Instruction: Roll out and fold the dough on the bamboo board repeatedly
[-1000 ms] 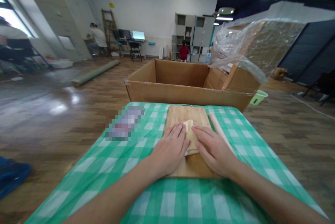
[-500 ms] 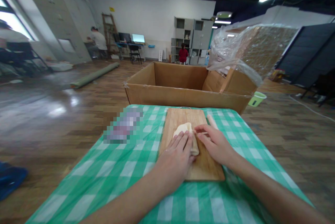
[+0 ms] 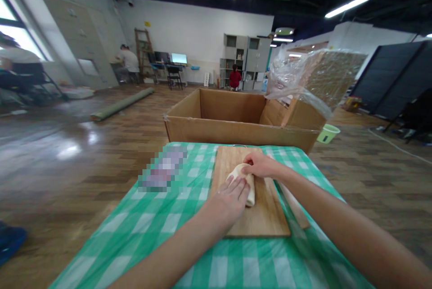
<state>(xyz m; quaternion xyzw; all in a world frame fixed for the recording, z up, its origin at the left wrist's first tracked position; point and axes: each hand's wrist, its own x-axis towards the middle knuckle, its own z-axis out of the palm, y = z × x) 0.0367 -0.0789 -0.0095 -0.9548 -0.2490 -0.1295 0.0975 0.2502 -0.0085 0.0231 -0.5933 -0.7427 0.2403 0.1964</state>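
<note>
A folded piece of pale dough lies on a wooden cutting board. My left hand rests flat on the near left part of the dough, fingers stretched out and hiding some of it. At the dough's far end, my right hand pinches the edge between thumb and fingers. Along the board's right side lies a pale wooden stick, partly covered by my right forearm.
A green and white checked cloth covers the table. A blurred-out item lies at its far left. Beyond the table stands a large open cardboard box, with a light green bin to its right. People are in the background.
My right hand has moved from the dough's right side to its far end, and its fingers have closed on the edge. My left hand stays on the dough. The view has tilted up slightly.
</note>
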